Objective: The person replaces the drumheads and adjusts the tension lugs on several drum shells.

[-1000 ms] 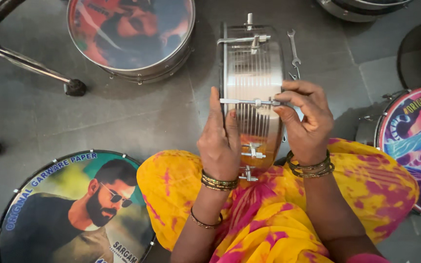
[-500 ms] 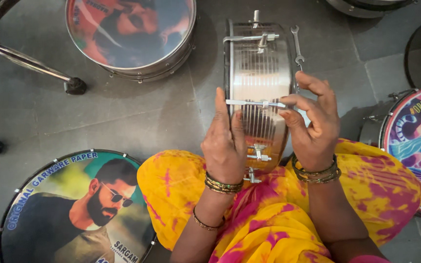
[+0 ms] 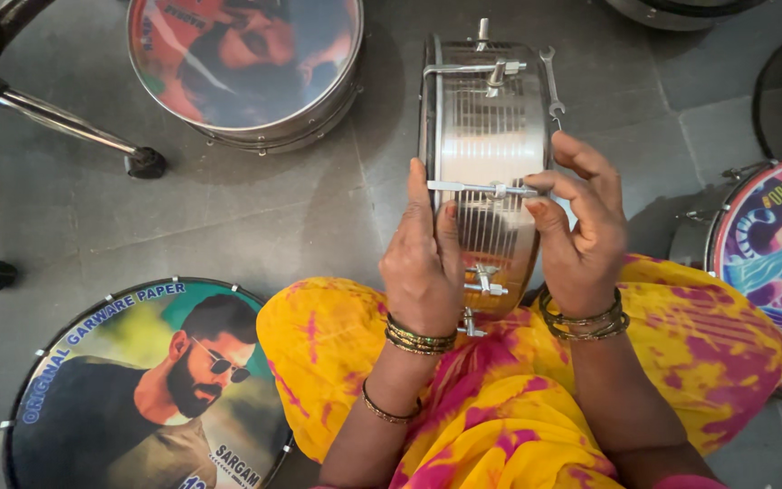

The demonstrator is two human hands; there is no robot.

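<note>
Since the earlier frames the right hand [image 3: 581, 235] has been drawn slightly down along the rim, while the metal drum [image 3: 486, 154] is kept much where it was, stood on edge against the lap. The drum is seen side-on, its shiny ribbed shell facing up. It is steadied from the left by the left hand [image 3: 423, 263], laid flat and open against the shell with fingers straight. The right hand is curled, and a thin tension rod [image 3: 481, 188] lying across the shell is pinched at its end between thumb and fingertips. Another rod [image 3: 472, 68] is already seated near the far edge, and more fittings are seen near the lap; how many are left to fit cannot be told. A spanner [image 3: 551, 86] lies just beside the drum on the grey floor [image 3: 228, 208]. Finished drums with printed heads are spread around: one far left [image 3: 246, 63], one near left [image 3: 147, 380], one right [image 3: 771, 263]
</note>
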